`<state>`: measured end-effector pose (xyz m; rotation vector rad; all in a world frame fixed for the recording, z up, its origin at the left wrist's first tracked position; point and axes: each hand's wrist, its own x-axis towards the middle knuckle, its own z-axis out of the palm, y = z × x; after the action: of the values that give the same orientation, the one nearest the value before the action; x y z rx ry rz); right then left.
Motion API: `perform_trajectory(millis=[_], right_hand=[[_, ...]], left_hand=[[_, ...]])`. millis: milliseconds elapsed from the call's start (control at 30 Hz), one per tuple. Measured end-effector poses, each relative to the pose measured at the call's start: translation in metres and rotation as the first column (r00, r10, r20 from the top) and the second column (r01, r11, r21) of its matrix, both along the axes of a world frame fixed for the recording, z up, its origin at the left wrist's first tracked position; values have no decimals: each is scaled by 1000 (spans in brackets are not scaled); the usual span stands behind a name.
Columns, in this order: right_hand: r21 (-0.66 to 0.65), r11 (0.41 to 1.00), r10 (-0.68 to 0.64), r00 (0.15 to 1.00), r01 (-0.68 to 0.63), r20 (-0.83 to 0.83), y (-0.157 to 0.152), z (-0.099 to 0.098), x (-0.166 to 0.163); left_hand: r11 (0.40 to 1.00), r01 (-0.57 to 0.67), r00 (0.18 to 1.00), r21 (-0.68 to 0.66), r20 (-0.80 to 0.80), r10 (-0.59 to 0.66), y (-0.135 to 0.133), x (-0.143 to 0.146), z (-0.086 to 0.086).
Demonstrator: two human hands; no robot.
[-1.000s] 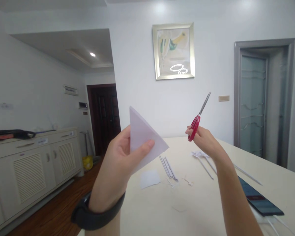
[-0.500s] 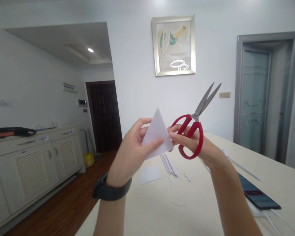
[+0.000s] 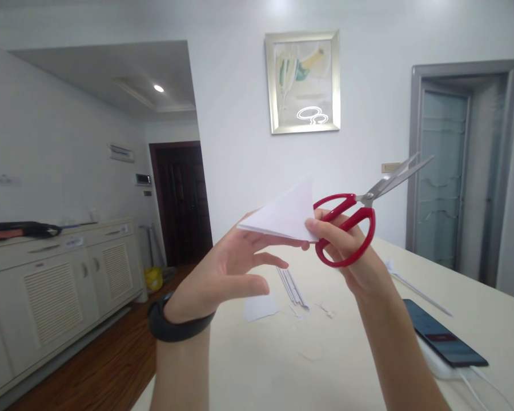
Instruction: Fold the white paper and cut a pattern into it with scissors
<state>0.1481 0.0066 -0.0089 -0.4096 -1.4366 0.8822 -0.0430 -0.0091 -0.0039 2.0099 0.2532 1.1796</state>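
I see right hand (image 3: 346, 251) closed through red scissors (image 3: 354, 220) handles, thumb and fingertip also pinching right corner of folded paper triangle (image 3: 285, 218); blades slightly parted, pointing up-right. Left hand (image 3: 223, 274) loosely open, fingers spread, fingertips under paper's lower edge (contact unclear). Paper held mid-air above table (image 3: 351, 365), free room all round. Paper scraps (image 3: 261, 306), strips (image 3: 292, 287) below; phone (image 3: 443, 341) near right edge.

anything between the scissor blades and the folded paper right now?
Nothing visible. The right hand holds the red scissors with blades slightly apart, pointing away from the folded paper; it also pinches the paper's corner. The left hand touches the paper from below.
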Motion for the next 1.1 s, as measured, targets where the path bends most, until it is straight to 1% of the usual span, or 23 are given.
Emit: perform_trajectory(millis=[33, 67, 100, 167, 200, 267, 433, 500, 600, 667, 767, 867, 933, 967, 1033, 1100], right_hand=[[-3, 1000, 3, 999, -3, -36, 0, -1, -1], [8, 1000, 10, 999, -9, -53, 0, -1, -3], [19, 1000, 24, 999, -23, -46, 0, -2, -4], [26, 999, 37, 999, -37, -12, 0, -3, -7], [23, 999, 31, 999, -31, 10, 0, -3, -9], [19, 1000, 4, 999, -5, 37, -1, -3, -13], [55, 994, -97, 995, 96, 18, -2, -3, -22], [80, 992, -105, 994, 103, 25, -2, -3, -25], [89, 993, -81, 997, 79, 15, -2, -4, -28], [80, 993, -89, 996, 90, -16, -2, -4, -29], [69, 986, -145, 987, 150, -63, 1, -5, -29], [101, 974, -197, 978, 204, -76, 11, -6, -25], [120, 965, -233, 972, 232, -3, 22, -8, -20], [104, 961, -264, 961, 255, 80, 28, -9, -16], [70, 967, -255, 950, 246, 181, 42, -12, -8], [33, 972, -231, 930, 231, 287, 55, -16, 1]], left_hand=[[1000, -11, 1000, 10, -12, 11, -1, 3, 0], [998, -66, 998, 14, -18, 66, -2, 7, 0], [988, -153, 988, 7, -25, 153, -2, 12, -1], [952, -305, 952, 35, -20, 306, -3, 20, -2], [932, -361, 932, 34, -14, 361, -3, 24, -2], [906, -422, 906, 23, -6, 423, -3, 27, -3], [889, -457, 889, -26, -23, 457, -1, 27, -4], [876, -481, 877, -39, -27, 480, 0, 27, -5], [855, -518, 855, -20, -32, 517, 0, 30, -8], [847, -532, 847, -6, -10, 532, 0, 31, -10], [843, -538, 842, 8, 37, 538, -1, 31, -11], [860, -509, 849, -28, 148, 507, -2, 29, -10], [884, -462, 853, -73, 237, 465, -2, 28, -8], [893, -442, 853, -89, 267, 449, -2, 27, -7], [898, -428, 847, -105, 301, 439, -1, 27, -7], [888, -446, 831, -110, 317, 457, 0, 27, -6]])
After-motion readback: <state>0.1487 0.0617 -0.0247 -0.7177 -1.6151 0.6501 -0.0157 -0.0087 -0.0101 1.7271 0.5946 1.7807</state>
